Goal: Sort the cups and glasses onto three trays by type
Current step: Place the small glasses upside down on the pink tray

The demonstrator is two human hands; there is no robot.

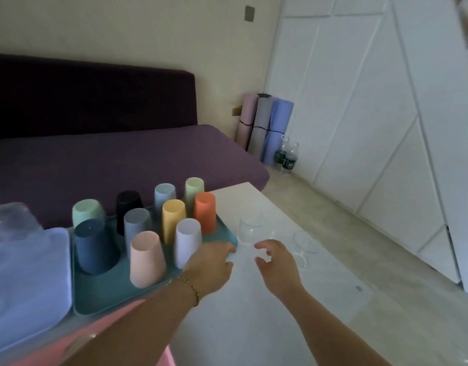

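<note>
The left hand (211,262) is touching the teal tray's (100,299) corner; its grip is too hard to tell. Right of the tray, the empty right hand (276,262) is hanging wide beside clear glasses (250,229).

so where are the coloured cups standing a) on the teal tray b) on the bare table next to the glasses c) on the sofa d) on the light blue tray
a: the coloured cups stand upside down on the teal tray.
</note>
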